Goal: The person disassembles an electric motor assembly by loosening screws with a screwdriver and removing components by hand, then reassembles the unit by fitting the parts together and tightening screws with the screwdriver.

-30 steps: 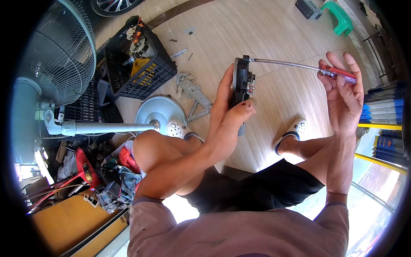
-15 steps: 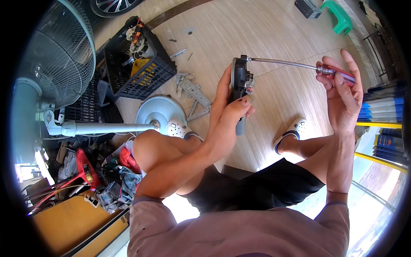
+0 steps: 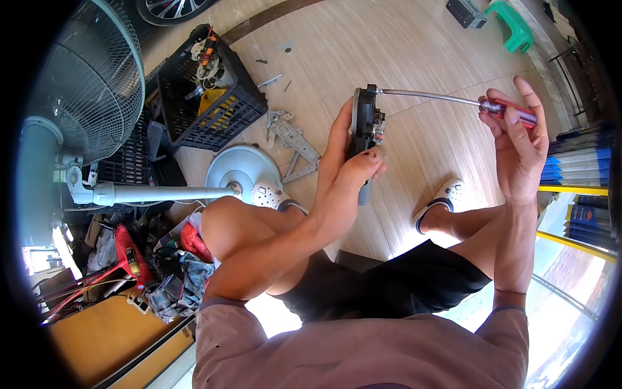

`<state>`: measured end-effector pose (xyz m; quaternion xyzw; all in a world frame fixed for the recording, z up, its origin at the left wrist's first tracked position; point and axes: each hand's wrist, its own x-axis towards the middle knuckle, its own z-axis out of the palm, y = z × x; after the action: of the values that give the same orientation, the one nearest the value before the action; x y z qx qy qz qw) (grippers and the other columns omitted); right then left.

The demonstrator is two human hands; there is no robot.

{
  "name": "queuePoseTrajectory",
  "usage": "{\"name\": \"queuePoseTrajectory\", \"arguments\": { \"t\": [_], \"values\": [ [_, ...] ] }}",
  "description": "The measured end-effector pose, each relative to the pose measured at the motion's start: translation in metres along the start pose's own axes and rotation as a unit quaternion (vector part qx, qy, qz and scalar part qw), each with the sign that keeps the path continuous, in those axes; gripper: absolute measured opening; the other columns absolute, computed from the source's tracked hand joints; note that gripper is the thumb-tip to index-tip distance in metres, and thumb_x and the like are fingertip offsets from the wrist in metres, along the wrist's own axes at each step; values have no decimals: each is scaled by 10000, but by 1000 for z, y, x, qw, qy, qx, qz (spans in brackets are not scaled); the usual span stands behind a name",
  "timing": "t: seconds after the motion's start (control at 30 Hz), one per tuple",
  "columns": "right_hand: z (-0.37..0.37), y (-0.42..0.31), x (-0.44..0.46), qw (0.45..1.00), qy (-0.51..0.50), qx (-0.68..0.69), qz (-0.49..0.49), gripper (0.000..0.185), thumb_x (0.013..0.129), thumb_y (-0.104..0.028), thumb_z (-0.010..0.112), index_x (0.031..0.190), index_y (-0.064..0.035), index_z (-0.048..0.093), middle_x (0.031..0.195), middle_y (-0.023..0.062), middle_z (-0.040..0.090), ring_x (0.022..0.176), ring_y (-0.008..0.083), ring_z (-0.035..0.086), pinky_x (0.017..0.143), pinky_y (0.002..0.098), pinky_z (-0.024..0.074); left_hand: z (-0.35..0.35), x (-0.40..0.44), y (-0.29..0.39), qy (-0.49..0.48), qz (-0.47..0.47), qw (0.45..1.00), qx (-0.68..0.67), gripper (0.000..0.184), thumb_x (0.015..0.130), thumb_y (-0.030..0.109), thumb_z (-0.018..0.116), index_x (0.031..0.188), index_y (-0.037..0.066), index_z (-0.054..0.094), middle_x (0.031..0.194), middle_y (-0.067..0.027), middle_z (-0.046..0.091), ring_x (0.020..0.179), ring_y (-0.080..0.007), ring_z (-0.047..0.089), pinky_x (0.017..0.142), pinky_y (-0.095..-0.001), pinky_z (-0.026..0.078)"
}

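Observation:
A dark, flat device with a black housing and small metal parts on its right side (image 3: 365, 120) stands on edge in front of me. My left hand (image 3: 353, 165) is wrapped around its lower half, with the thumb across the front. In my right hand (image 3: 521, 146) I hold a screwdriver (image 3: 434, 96) by its red translucent handle, between thumb and fingers, with some fingers raised. The long metal shaft lies nearly level, and its tip meets the top right corner of the device. What the tip engages is too small to make out.
A pedestal fan (image 3: 91, 84) lies over on the left beside a black crate (image 3: 227, 117) of parts. A metal bracket (image 3: 295, 146) rests on the floor. Far right are a green stool (image 3: 512, 26) and a grey box (image 3: 465, 13). Rags and tools (image 3: 184, 279) pile up at lower left.
The screwdriver handle has turned slightly in my right fingers. The device and my left hand have shifted only a little; the tip stays at the same corner.

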<state>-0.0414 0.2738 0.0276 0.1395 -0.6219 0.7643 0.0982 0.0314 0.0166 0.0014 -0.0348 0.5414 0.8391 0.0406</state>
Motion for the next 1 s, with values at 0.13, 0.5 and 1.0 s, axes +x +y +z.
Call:
{"name": "queuePoseTrajectory", "arguments": {
  "t": [0.13, 0.5, 1.0],
  "values": [
    [-6, -1, -1, 996, 7, -75, 38, 411, 1013, -146, 567, 1392, -14, 478, 1143, 214, 685, 971, 251, 718, 872, 350, 585, -2, 0, -2, -6, 3, 1000, -1, 770, 872, 297, 557, 1543, 50, 271, 1203, -112, 593, 864, -167, 581, 819, -304, 472],
    [11, -4, 1, 1000, 20, 16, 3, 427, 1007, -169, 587, 1392, -21, 480, 1157, 226, 677, 1036, 296, 697, 878, 376, 576, 2, -1, 4, 7, -10, 1000, 14, 786, 850, 292, 541, 1547, 52, 271, 1211, -118, 588, 864, -168, 583, 815, -304, 477],
    [-9, 1, 0, 999, -32, 43, -1, 374, 983, -88, 596, 1343, -25, 511, 1253, 242, 635, 1066, 290, 685, 838, 347, 581, 0, -1, 4, 2, -23, 1000, 17, 800, 834, 258, 538, 1553, 52, 253, 1212, -110, 594, 867, -170, 581, 832, -306, 481]
  ]
}}
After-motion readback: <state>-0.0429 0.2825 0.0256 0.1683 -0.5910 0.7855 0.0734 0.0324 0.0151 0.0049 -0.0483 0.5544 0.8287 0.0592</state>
